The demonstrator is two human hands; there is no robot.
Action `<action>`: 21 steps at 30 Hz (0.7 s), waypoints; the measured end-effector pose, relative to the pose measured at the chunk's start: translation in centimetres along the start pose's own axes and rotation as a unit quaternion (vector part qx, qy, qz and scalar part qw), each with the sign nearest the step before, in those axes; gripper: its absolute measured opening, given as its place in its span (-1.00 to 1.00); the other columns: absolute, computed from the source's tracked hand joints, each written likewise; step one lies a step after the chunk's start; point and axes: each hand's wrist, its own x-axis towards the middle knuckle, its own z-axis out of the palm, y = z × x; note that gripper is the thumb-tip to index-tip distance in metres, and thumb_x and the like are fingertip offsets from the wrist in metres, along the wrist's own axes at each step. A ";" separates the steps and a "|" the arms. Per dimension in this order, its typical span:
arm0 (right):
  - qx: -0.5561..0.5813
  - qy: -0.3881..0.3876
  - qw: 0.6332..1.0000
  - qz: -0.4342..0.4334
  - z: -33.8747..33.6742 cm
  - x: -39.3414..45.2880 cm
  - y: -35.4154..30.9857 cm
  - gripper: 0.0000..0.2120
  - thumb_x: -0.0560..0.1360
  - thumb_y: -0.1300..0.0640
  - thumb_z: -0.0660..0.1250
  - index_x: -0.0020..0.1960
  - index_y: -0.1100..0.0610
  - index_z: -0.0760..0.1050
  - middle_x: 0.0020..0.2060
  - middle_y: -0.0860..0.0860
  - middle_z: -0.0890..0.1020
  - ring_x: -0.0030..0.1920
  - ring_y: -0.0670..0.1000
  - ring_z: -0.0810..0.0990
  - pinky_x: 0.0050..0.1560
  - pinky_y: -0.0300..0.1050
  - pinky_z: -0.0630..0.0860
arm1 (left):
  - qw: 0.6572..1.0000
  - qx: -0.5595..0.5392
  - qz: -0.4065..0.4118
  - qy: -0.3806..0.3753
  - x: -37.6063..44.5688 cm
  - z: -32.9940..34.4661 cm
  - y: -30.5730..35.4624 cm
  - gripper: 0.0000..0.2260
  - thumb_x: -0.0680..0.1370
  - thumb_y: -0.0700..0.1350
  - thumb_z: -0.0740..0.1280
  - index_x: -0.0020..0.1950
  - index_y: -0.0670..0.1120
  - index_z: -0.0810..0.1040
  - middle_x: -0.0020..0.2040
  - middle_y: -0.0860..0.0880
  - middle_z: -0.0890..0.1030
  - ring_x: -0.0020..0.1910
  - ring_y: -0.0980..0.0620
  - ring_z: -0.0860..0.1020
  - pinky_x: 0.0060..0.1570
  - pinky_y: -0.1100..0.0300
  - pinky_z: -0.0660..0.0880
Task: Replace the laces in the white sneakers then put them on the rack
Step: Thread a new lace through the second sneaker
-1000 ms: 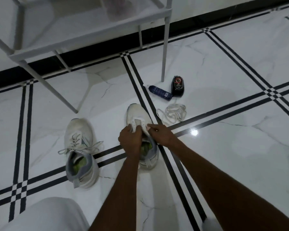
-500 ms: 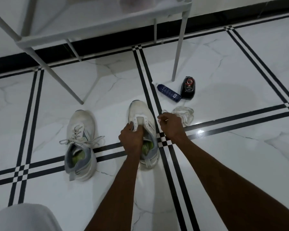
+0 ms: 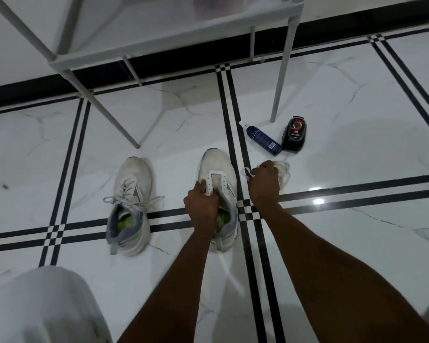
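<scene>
Two white sneakers stand on the marble floor. The left sneaker (image 3: 129, 194) still has its laces, loose and untied. The middle sneaker (image 3: 217, 167) has no lace in its eyelets. My left hand (image 3: 202, 206) grips its eyelet flap and tongue. To its right, my right hand (image 3: 264, 184) has its fingers curled around a bundle of loose white laces (image 3: 282, 173) lying on the floor; a lace end sticks out left of the hand. The white shoe rack (image 3: 159, 38) stands at the top of the view.
A dark blue bottle (image 3: 263, 139) lies on the floor beyond the laces, next to a black shoe-polish container (image 3: 295, 134). A rack leg (image 3: 281, 78) comes down just behind them. My knee in white cloth (image 3: 42, 308) fills the lower left.
My right hand has left the laceless sneaker and moved right onto the bundle of loose laces, closing on it. My left hand stays on the sneaker. The camera shifted slightly.
</scene>
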 end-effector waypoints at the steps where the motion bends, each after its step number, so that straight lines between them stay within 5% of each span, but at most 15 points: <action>1: 0.009 -0.006 1.000 0.006 0.2 0.1 -0.2 -0.90 0.50 0.32 0.35 -0.08 0.26 0.66 0.05 0.21 0.56 0.08 0.19 0.56 0.17 -0.04 0.49 | 1.000 0.001 -0.003 -0.003 0.0 0.2 0.0 -0.63 0.52 -0.03 0.46 0.28 -0.15 0.64 0.06 -0.18 0.72 0.07 -0.20 0.66 0.20 -0.13 0.57; 12: 0.017 0.004 1.000 0.018 1.2 -0.6 -0.9 -0.93 0.48 0.28 0.42 -0.09 0.24 0.69 0.16 0.11 0.57 0.18 0.16 0.49 0.10 0.01 0.48 | 0.999 -0.017 -0.024 0.016 0.2 0.5 -0.1 -0.68 0.51 -0.06 0.48 0.23 -0.15 0.66 0.01 -0.14 0.73 -0.06 -0.10 0.70 0.10 -0.09 0.63; 17: 0.024 -0.017 0.999 0.012 1.4 0.3 -1.3 -0.90 0.41 0.38 0.36 -0.17 0.31 0.65 0.06 0.22 0.59 0.12 0.24 0.53 0.12 0.05 0.48 | 0.999 -0.032 -0.025 0.031 0.6 0.6 -0.6 -0.64 0.49 -0.07 0.48 0.25 -0.15 0.66 0.04 -0.12 0.73 0.00 -0.07 0.69 0.13 -0.05 0.62; 21: 0.057 -0.046 0.997 0.037 1.7 1.2 -1.5 -0.80 0.36 0.19 0.26 -0.24 0.28 0.60 -0.07 0.22 0.61 0.06 0.25 0.53 0.13 0.01 0.41 | 0.999 -0.032 -0.015 0.034 0.7 0.7 -0.7 -0.58 0.51 -0.05 0.49 0.34 -0.14 0.61 0.17 -0.13 0.69 0.12 -0.10 0.67 0.24 -0.04 0.56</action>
